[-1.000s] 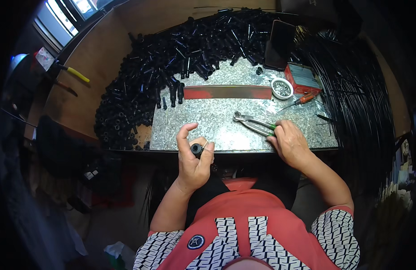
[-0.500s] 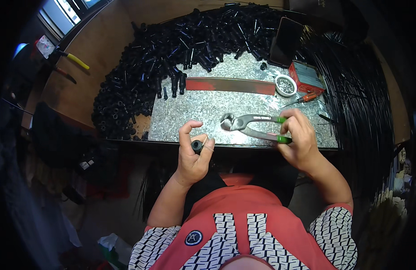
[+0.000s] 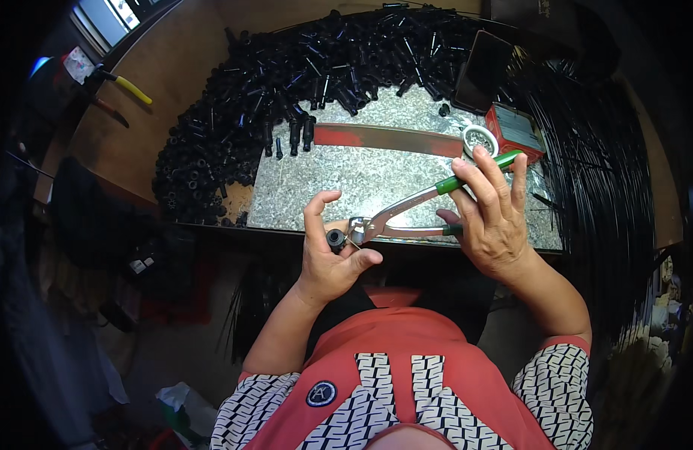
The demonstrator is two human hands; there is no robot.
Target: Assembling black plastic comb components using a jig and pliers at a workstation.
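Note:
My left hand (image 3: 320, 271) holds a black tubular part (image 3: 335, 239), its round hollow end facing up. The index finger curls above the part and the thumb points right below it. With my right hand (image 3: 495, 234) I grip a pair of pincers (image 3: 403, 206) with green-sleeved handles. The handles are spread wide, with my fingers over the upper one and the thumb by the lower one. The metal jaws (image 3: 357, 228) are right beside the black part, near a thin wire-like strand (image 3: 352, 243). Whether they bite on the strand, I cannot tell.
A large heap of black tubular parts (image 3: 286, 75) covers the table's back and left. A reddish flat bar (image 3: 387, 140) lies on the speckled board (image 3: 309, 187). At right are a white cup (image 3: 467, 142) of small metal pieces, a red box (image 3: 515, 135), a dark phone-like slab (image 3: 483, 71) and long black strands (image 3: 594, 172).
The pincers have moved left and down, bringing their jaws to the part in my left hand. Their handles have spread wider. My left thumb has swung out to the right.

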